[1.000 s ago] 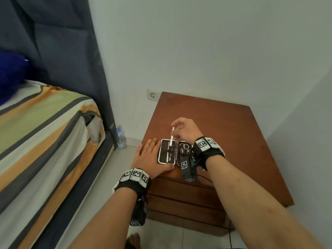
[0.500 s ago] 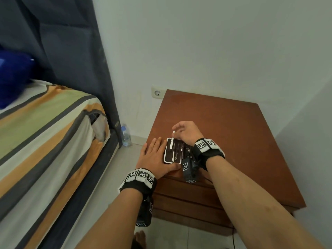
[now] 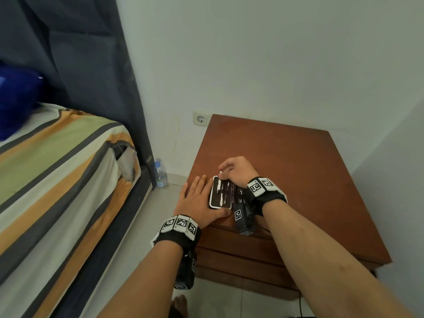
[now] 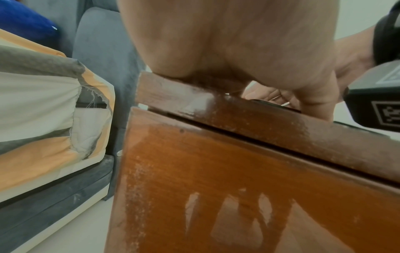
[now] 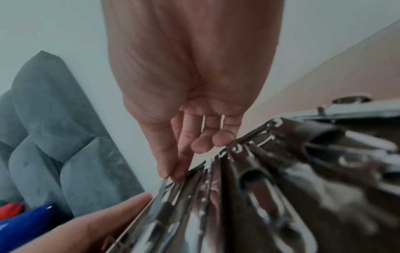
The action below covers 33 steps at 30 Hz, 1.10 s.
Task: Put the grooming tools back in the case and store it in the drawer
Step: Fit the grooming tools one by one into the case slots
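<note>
The grooming case point(image 3: 221, 193) lies open, dark inside with a white rim, near the front left corner of the wooden nightstand point(image 3: 286, 161). My left hand point(image 3: 202, 196) lies flat beside it, thumb along its near edge. My right hand point(image 3: 226, 172) pinches the far end of a slim tool point(image 3: 219, 188) that lies in the case's left half. In the right wrist view, thumb and forefinger point(image 5: 173, 164) meet on the tool's tip, and several metal tools point(image 5: 259, 191) sit in loops. My right wrist hides most of the case's right half.
Closed drawer fronts point(image 3: 241, 251) run below the nightstand top; one drawer front point(image 4: 238, 188) fills the left wrist view. A striped bed point(image 3: 57, 175) stands at the left, with a water bottle point(image 3: 160, 174) on the floor between. A wall socket point(image 3: 200, 118) sits behind.
My right hand has lowered the slim tool from a raised tilt down into the case's left half. The left hand has stayed flat beside the case.
</note>
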Each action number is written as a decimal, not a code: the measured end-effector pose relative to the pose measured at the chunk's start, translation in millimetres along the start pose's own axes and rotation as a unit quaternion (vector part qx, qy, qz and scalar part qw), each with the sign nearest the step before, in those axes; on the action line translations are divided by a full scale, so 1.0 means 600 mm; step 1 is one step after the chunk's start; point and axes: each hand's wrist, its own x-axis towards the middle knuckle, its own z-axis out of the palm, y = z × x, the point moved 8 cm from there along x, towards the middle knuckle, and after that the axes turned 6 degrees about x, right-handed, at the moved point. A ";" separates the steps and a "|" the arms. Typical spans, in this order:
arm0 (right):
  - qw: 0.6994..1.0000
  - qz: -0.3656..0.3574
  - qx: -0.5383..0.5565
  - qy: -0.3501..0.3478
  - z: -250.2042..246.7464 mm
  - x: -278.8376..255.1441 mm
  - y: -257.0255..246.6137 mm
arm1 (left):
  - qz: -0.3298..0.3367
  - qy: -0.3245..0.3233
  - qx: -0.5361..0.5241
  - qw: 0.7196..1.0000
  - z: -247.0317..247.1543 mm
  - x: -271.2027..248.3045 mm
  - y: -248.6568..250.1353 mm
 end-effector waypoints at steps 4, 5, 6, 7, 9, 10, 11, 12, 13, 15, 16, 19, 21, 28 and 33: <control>0.999 -0.003 -0.029 -0.023 0.007 0.000 -0.002 | 0.001 0.002 -0.003 1.000 0.001 0.001 0.000; 0.999 -0.004 -0.033 -0.024 0.008 0.000 -0.003 | 0.001 0.002 -0.003 1.000 0.001 0.001 0.001; 0.999 -0.003 -0.034 -0.023 0.008 0.000 -0.003 | 0.001 0.002 -0.003 1.000 0.000 0.001 0.001; 0.999 -0.004 -0.029 -0.019 0.006 0.000 -0.002 | 0.001 0.002 -0.002 1.000 -0.001 0.001 0.001; 1.000 -0.005 -0.007 0.006 -0.003 0.000 0.001 | 0.000 0.002 0.000 1.000 -0.002 0.000 0.001; 1.000 -0.006 0.004 0.025 -0.009 -0.001 0.003 | -0.001 0.003 -0.001 1.000 -0.002 -0.001 0.001; 0.999 -0.005 0.012 0.041 -0.015 -0.002 0.005 | -0.001 0.003 -0.001 1.000 -0.002 -0.001 0.001; 0.999 -0.005 0.014 0.052 -0.019 -0.002 0.007 | 0.000 0.003 -0.001 1.000 -0.002 -0.001 0.001; 0.998 -0.006 0.010 0.054 -0.020 -0.002 0.008 | 0.000 0.002 0.000 1.000 -0.002 -0.001 0.002; 0.999 -0.012 -0.007 0.045 -0.017 -0.002 0.006 | 0.000 0.004 0.001 1.000 -0.002 0.000 0.002; 0.999 -0.015 -0.017 0.039 -0.014 -0.003 0.003 | 0.000 0.004 0.001 1.000 -0.002 -0.001 0.002; 0.998 -0.027 -0.046 0.024 -0.010 -0.004 -0.003 | 0.002 -0.001 0.000 1.000 -0.001 -0.001 0.002; 0.998 -0.027 -0.061 0.005 -0.004 -0.005 -0.007 | 0.002 -0.002 0.002 1.000 -0.001 -0.001 0.002; 0.990 -0.026 -0.126 -0.049 0.015 -0.009 -0.020 | 0.003 -0.003 0.002 1.000 0.000 0.000 0.001; 0.988 -0.045 -0.141 -0.035 0.008 -0.020 -0.025 | 0.000 0.003 0.000 1.000 0.001 0.000 0.001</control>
